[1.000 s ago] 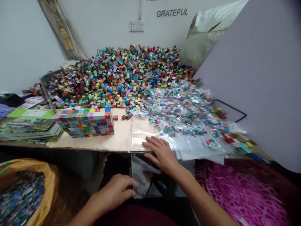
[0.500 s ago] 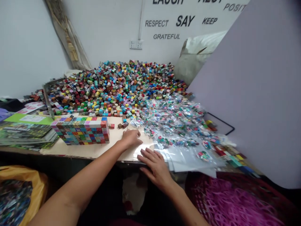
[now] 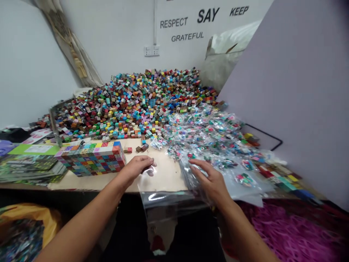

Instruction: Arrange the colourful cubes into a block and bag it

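Glossy plastic bag (image 3: 169, 201), matt cardboard sheet (image 3: 167, 176)

- My left grip (image 3: 135, 169), fingers curled, sits over the cardboard-topped bench (image 3: 166, 178), near a clear plastic bag (image 3: 163, 207) hanging off the front edge
- My right grip (image 3: 209, 178), fingers spread, lies on loose clear bags (image 3: 240, 189)
- Beyond: 1 heap of coloured cubes (image 3: 136, 102)
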{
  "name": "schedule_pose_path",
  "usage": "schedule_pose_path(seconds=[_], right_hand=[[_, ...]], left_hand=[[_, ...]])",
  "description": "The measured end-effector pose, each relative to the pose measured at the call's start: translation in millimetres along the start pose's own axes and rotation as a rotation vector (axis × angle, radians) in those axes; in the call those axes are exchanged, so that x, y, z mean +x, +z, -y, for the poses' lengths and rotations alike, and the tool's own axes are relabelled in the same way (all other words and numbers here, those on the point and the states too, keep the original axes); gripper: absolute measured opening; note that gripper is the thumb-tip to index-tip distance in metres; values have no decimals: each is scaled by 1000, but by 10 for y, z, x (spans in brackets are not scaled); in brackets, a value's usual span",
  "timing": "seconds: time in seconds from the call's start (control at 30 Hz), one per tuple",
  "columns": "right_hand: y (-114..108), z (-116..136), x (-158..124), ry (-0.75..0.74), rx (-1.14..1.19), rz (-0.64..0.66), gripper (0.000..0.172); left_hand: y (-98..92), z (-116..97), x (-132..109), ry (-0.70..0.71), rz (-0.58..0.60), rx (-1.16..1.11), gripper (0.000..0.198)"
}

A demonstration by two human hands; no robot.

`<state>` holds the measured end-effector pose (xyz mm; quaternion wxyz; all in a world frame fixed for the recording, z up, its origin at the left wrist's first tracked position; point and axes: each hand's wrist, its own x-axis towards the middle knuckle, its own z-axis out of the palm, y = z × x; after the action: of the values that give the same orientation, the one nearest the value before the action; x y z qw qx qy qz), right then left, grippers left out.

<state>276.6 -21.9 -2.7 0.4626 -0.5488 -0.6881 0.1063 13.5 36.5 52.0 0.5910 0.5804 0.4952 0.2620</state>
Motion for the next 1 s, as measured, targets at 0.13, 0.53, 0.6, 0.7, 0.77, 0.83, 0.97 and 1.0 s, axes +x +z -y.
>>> schedule_pose_path(seconds=[0.13, 0.53, 0.6, 0.7, 0.77, 0.83, 0.97, 1.0], right_hand=[[149, 574, 13, -272, 1, 105, 20], [471, 1053, 10, -373, -248, 540, 18], [492, 1084, -38, -376, -254, 596, 15], [527, 1172, -65, -424, -242, 655, 12], [551, 1232, -17, -496, -246, 629, 10], [546, 1261, 91, -555, -256, 546, 8], [338, 1133, 239, -541, -223, 299, 16], [259, 1056, 188, -518, -216, 234, 19]], left_hand=[[62, -11, -293, -132, 89, -216, 44], [121, 242, -736, -165, 81, -189, 45], [119, 289, -811, -164, 73, -161, 44], [76, 298, -912, -124, 77, -78, 42], [25, 241, -932, -33, 18, 25, 39], [-31, 137, -887, 93, -109, 138, 37], [-101, -91, -641, 212, -250, 146, 35], [-106, -127, -575, 220, -260, 134, 35]])
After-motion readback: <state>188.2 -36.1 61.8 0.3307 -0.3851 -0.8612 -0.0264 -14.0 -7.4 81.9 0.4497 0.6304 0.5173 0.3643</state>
